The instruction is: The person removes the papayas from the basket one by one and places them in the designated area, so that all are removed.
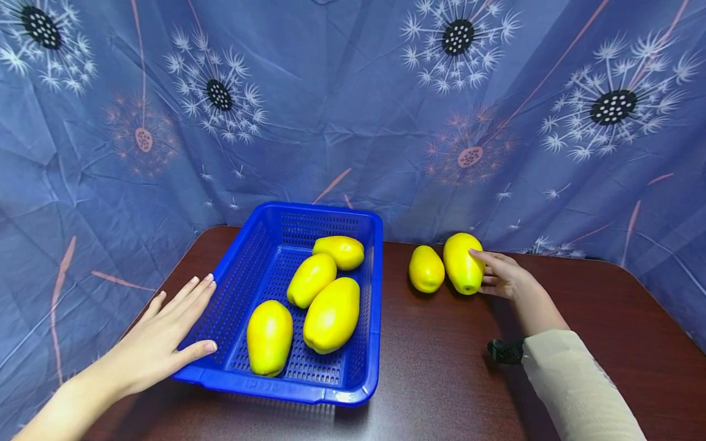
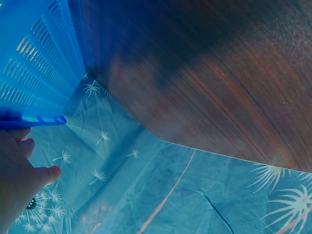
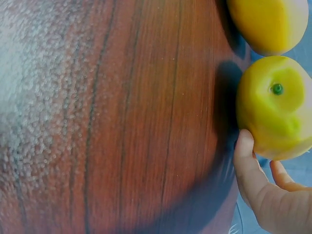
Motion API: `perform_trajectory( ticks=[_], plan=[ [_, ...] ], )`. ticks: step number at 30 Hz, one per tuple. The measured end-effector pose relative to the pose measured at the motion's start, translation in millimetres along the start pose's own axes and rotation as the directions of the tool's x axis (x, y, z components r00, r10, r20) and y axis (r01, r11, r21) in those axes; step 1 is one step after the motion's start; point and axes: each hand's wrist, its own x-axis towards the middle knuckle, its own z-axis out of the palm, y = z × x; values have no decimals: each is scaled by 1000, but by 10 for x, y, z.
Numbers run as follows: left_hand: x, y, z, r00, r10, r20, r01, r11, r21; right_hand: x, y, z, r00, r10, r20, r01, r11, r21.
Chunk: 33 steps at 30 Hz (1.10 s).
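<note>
A blue plastic basket (image 1: 377, 306) with slotted walls holds several smooth yellow papayas, among them one papaya (image 1: 269, 337) near its front. My left hand (image 1: 160, 337) lies with straight, spread fingers over the basket's left rim; the left wrist view shows fingertips right at that rim. To the right of the basket, my right hand (image 1: 504, 275) touches the right side of a large papaya (image 1: 462, 260). In the right wrist view, this papaya's green stem end (image 3: 277, 88) faces the camera, with the thumb and a finger against one side. A smaller papaya (image 1: 426, 269) lies just left of it.
The dark brown wooden table (image 1: 441, 380) ends at a back edge close behind the two loose papayas. A blue curtain (image 1: 342, 110) with dandelion prints hangs behind it. A black strap (image 1: 505, 351) shows at the right wrist, beside a beige sleeve (image 1: 579, 386).
</note>
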Motion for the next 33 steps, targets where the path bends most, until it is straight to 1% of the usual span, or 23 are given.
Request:
perform_trajectory(
  ticks=[7,15,24,27,29,33],
  plan=[
    [-3,0,11,1000,4,-4,-4,1000,-2,-20,5,-7,1000,14,-3,-14,1000,-5],
    [0,-8,11,1000,8,-11,-8,1000,6,-42,-6,0,1000,4,-3,-4,1000,-21],
    [3,-2,13,1000,2,0,-2,1000,-3,-122,-35,-77,1000,-2,-14,1,998,-56],
    [5,0,14,1000,1,6,-1,1000,-3,-188,-92,-119,1000,-14,-20,12,997,-75],
    [6,-4,13,1000,0,9,0,1000,-3,-240,-159,-142,999,-31,-40,28,996,-90],
    [3,-20,0,1000,-1,4,1,1000,-1,-343,-344,-145,992,-90,-87,76,984,-160]
  ],
)
